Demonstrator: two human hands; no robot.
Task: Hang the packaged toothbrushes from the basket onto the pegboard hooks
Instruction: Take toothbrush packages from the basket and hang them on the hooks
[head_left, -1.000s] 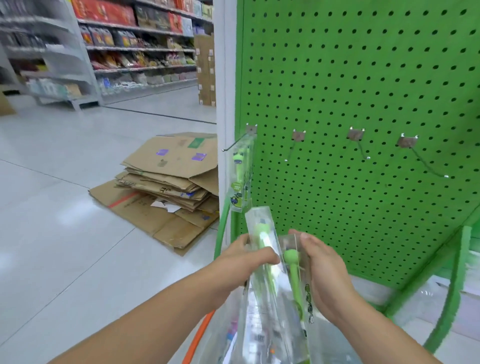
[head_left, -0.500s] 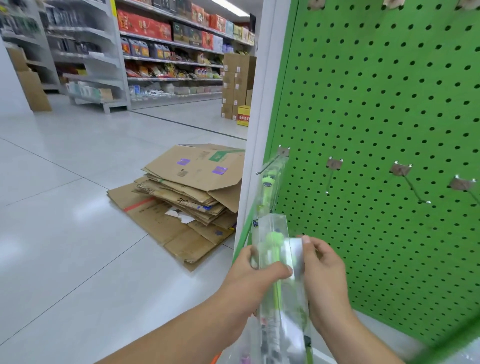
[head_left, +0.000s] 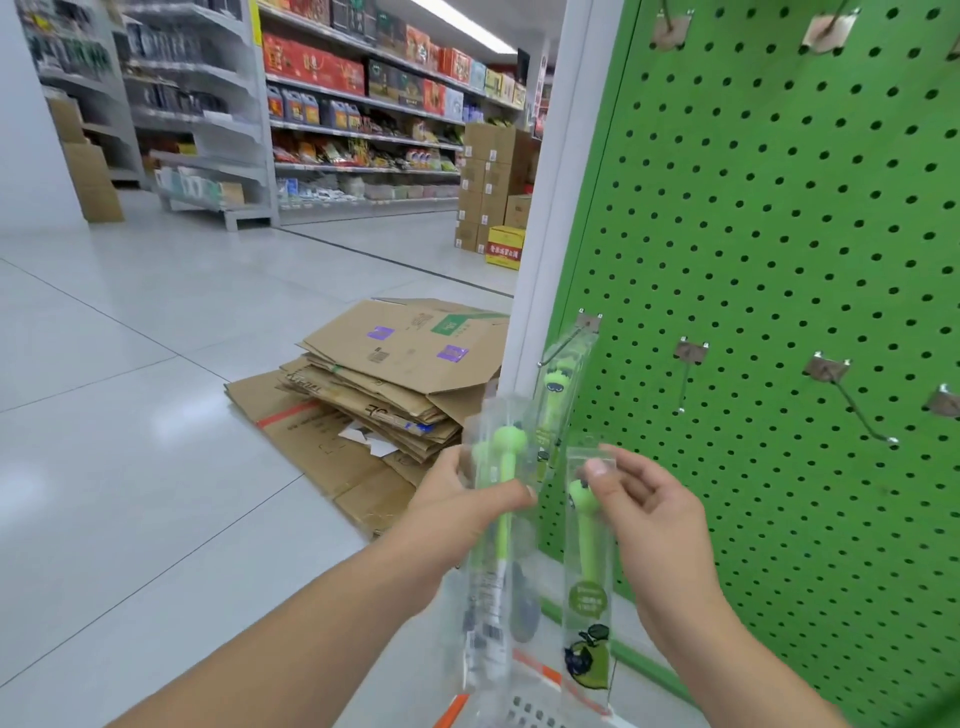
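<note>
My left hand (head_left: 462, 504) grips a clear packet with a green toothbrush (head_left: 498, 525), held upright. Beside it, my right hand (head_left: 649, 504) pinches the top of a second packaged green toothbrush (head_left: 587, 597), which hangs down apart from the first. Both are in front of the lower left of the green pegboard (head_left: 779, 234). One packaged toothbrush (head_left: 558, 389) hangs on the leftmost hook (head_left: 569, 340). To its right stand bare hooks (head_left: 685, 379), (head_left: 852, 405). A corner of the basket (head_left: 524, 714) shows at the bottom edge.
A pile of flattened cardboard boxes (head_left: 384, 374) lies on the tiled floor left of the white post (head_left: 556, 197). Stocked store shelves (head_left: 337, 119) and stacked cartons (head_left: 488, 192) stand across the aisle. More hook plates (head_left: 826, 28) sit along the pegboard's top.
The two packets, held together before, are now apart, one in each hand. Both hands have risen towards the hooks, and the view has tilted upward.
</note>
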